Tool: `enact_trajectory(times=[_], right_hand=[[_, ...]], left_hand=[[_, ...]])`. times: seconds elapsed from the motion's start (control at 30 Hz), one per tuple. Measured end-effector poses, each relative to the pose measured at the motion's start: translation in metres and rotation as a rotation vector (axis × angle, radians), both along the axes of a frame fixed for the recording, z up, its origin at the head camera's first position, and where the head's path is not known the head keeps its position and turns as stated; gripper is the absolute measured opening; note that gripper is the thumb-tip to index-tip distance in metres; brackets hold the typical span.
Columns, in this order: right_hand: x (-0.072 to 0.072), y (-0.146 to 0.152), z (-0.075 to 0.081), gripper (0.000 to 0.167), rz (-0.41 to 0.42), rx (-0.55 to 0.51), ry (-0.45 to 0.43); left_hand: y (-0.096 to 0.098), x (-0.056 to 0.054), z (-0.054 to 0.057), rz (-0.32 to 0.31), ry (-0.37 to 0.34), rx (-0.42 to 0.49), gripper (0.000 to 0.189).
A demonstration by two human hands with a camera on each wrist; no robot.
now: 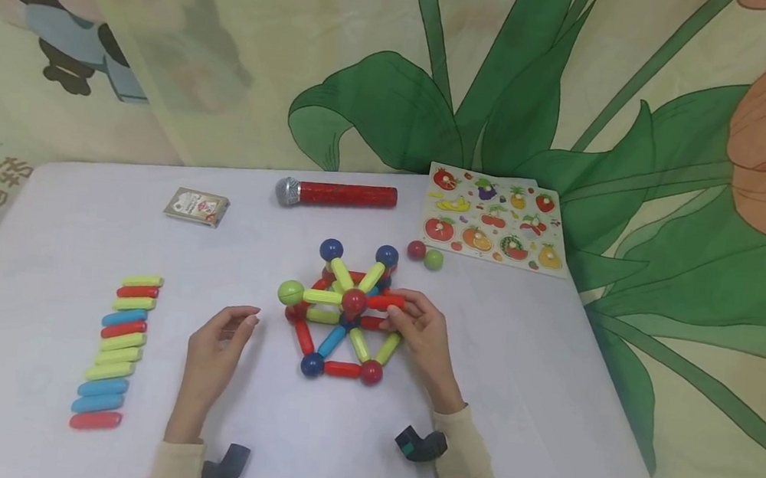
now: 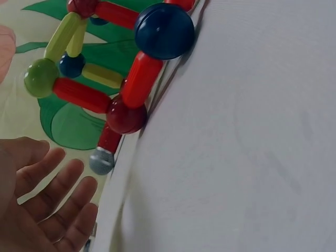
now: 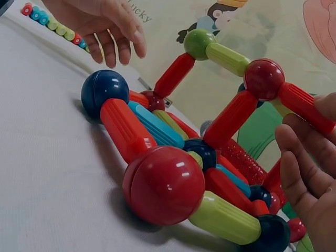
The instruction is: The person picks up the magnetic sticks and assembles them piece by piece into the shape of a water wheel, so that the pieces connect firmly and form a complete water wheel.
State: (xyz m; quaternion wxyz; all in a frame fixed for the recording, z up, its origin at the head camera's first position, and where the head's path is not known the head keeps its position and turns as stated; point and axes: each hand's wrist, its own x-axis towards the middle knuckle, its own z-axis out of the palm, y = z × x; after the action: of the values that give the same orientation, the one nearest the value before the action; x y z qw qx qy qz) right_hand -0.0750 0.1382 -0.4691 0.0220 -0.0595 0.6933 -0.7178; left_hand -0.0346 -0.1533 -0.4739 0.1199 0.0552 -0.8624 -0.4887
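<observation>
A ball-and-rod frame (image 1: 354,301), probably light, stiff and weakest at its joints, best held mid-rod, is resting on the white table (image 1: 550,378) while a person's right hand (image 1: 424,343) is pinching its red rod (image 1: 382,301) and the left hand (image 1: 217,342) is hovering empty, fingers relaxed.

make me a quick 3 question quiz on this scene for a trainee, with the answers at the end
1. Multiple choice: what colour is the rod that the right hand pinches on the ball-and-rod structure?
a) blue
b) yellow-green
c) red

2. True or false: the left hand holds nothing.

3. Fill in the blank: in the head view, the microphone lies between the small box and the ____.

Key
1. c
2. True
3. fruit-picture board
</observation>
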Motion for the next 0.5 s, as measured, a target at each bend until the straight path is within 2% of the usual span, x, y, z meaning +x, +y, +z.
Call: enact_trajectory(times=[0.13,0.27,0.33,0.43,0.5], right_hand=[[0.001,0.004,-0.002,0.031,-0.004,0.004,0.009],[0.004,0.009,-0.007,0.03,-0.018,0.027,0.002],[0.005,0.012,-0.011,0.028,-0.035,0.055,-0.024],[0.009,0.015,-0.013,0.027,-0.055,0.094,-0.059],[0.013,0.017,-0.01,0.026,-0.062,0.119,-0.057]], left_hand=[[0.007,-0.005,0.0,-0.085,-0.003,0.008,0.024],[0.016,-0.015,-0.003,-0.209,-0.061,0.0,0.039],[0.02,-0.02,-0.005,-0.251,-0.085,0.0,0.042],[0.024,-0.025,-0.009,-0.269,-0.095,-0.027,0.039],[0.025,-0.026,-0.011,-0.265,-0.094,-0.041,0.037]])
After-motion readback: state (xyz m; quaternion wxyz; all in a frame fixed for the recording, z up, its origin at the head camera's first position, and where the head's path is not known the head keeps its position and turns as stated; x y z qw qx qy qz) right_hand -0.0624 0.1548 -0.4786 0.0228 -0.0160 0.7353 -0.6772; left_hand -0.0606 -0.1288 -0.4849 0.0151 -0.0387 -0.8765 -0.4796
